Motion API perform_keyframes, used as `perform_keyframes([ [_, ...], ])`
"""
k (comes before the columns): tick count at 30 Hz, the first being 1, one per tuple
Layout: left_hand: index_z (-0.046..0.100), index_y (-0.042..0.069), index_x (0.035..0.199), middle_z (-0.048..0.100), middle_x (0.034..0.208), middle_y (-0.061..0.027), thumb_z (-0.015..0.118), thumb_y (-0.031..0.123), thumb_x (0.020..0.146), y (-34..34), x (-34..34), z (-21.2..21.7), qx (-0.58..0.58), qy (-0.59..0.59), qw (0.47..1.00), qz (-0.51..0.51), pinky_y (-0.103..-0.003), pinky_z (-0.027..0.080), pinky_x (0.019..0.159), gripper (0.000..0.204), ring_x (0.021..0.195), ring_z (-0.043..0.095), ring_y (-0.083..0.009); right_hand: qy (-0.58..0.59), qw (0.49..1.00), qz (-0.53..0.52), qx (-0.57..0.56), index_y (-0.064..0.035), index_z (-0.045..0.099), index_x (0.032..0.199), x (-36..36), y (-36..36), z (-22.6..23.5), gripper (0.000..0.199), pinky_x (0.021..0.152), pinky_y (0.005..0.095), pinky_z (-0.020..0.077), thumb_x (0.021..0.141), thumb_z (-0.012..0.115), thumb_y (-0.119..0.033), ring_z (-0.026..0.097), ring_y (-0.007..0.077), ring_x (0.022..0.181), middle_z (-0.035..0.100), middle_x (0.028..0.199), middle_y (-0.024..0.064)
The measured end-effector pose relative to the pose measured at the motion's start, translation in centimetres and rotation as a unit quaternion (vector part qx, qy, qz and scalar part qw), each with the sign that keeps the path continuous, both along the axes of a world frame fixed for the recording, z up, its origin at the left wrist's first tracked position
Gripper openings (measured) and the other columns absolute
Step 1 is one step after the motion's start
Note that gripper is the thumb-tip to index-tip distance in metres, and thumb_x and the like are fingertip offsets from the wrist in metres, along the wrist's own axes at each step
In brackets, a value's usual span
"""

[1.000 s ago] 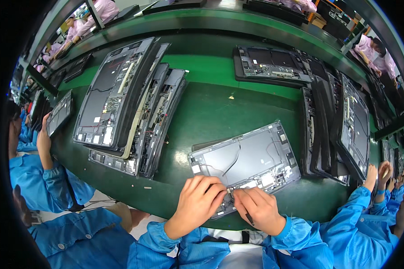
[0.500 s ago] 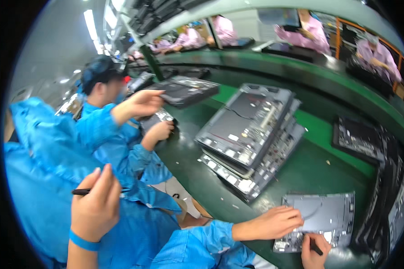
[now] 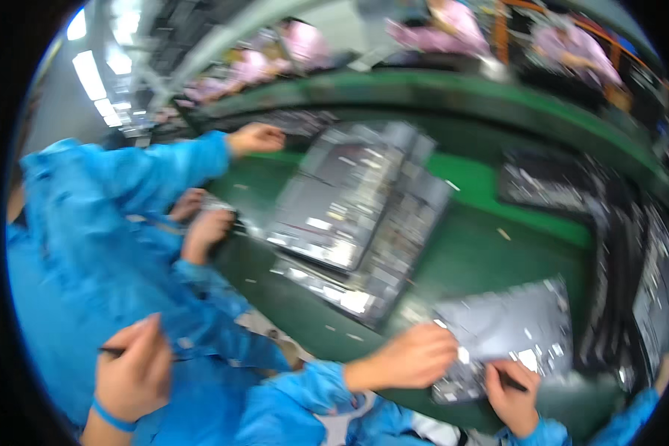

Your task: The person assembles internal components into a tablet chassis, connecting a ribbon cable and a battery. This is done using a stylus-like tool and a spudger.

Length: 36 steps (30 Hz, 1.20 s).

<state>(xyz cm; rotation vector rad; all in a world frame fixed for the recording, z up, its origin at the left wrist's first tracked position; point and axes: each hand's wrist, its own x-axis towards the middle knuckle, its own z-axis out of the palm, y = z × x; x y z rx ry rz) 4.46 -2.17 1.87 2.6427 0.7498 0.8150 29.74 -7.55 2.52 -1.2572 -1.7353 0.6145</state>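
Observation:
A grey panel with small boards and white labels, looking like an opened laptop base (image 3: 509, 320), lies on the bench at the lower right. My left hand (image 3: 412, 355) is at its left edge, fingers bent and pressed together; anything between the fingertips is lost in blur. My right hand (image 3: 509, 394) is over the panel's near edge, closed on a slim black tool (image 3: 511, 382) whose tip is hidden. Beyond my left hand is a stack of similar laptop bases (image 3: 342, 193), the upper ones turned against the lower.
A co-worker's banded hand (image 3: 134, 364) holds a thin black tool at left; another blue-sleeved arm (image 3: 178, 156) reaches across the green bench (image 3: 490, 245). Dark casings (image 3: 609, 282) stand right, near another blue sleeve (image 3: 639, 416). People in pink (image 3: 453, 22) work beyond.
My view has swung to the right and blurred. Both my hands stay at the laptop base. The co-worker's reaching hand is closer to the stack, and the dark panel beside it no longer shows there.

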Motion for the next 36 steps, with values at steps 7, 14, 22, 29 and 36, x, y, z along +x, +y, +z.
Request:
perform_keyframes([
  [7, 0.073, 0.007, 0.098, 0.069, 0.105, -0.0062, 0.077, 0.004, 0.074, 2.2, -1.5, -0.1, -0.012, -0.047, 0.999, 0.018, -0.045, 0.053, 0.094, 0.025, 0.103, 0.065, -0.0279, 0.096, 0.991, 0.029, -0.093, 0.0032, 0.071, 0.097, -0.2, 1.1, 1.1, 0.011, 0.052, 0.0288, 0.0487, 0.086, 0.073, 0.003, 0.062, 0.0171, 0.056, 0.07, 0.077, 0.0103],
  [14, 0.072, 0.004, 0.1, 0.068, 0.106, -0.0096, 0.077, 0.003, 0.076, 1.5, -2.1, -0.4, -0.013, -0.067, 0.997, 0.025, -0.047, 0.053, 0.095, 0.024, 0.106, 0.063, -0.0317, -0.122, 0.989, 0.059, 0.052, -0.0026, 0.067, 0.106, -2.0, 4.0, 3.7, 0.024, 0.06, 0.0365, 0.0539, 0.084, 0.077, -0.007, 0.067, 0.0288, 0.075, 0.069, 0.089, 0.0101],
  [22, 0.07, 0.003, 0.103, 0.066, 0.108, -0.0107, 0.078, 0.006, 0.075, 3.3, -3.1, -1.0, 0.034, -0.024, 0.999, 0.024, -0.048, 0.055, 0.095, 0.029, 0.106, 0.062, -0.0325, -0.161, 0.984, 0.079, 0.003, -0.0057, 0.066, 0.104, -2.3, 6.3, 2.0, 0.026, 0.062, 0.04, 0.0548, 0.079, 0.073, -0.002, 0.068, 0.0306, 0.077, 0.064, 0.088, 0.0092],
  [29, 0.071, 0.007, 0.105, 0.066, 0.116, -0.0075, 0.073, 0.013, 0.073, 4.0, -3.7, -0.8, 0.159, 0.07, 0.984, -0.035, -0.049, 0.055, 0.1, 0.033, 0.109, 0.062, -0.0306, -0.106, 0.993, 0.044, 0.038, -0.0045, 0.071, 0.097, -2.8, 7.0, 0.9, 0.02, 0.054, 0.0332, 0.0509, 0.079, 0.074, 0.005, 0.066, 0.0233, 0.06, 0.064, 0.081, 0.0094],
  [36, 0.072, 0.009, 0.108, 0.067, 0.118, -0.0039, 0.069, 0.012, 0.076, 3.8, -3.9, -0.7, 0.151, 0.09, 0.984, -0.04, -0.048, 0.053, 0.106, 0.032, 0.112, 0.063, -0.0273, -0.089, 0.995, 0.033, 0.03, -0.0036, 0.071, 0.096, -2.8, 7.1, 0.4, 0.02, 0.053, 0.0315, 0.0498, 0.078, 0.074, 0.004, 0.064, 0.02, 0.058, 0.064, 0.081, 0.009],
])
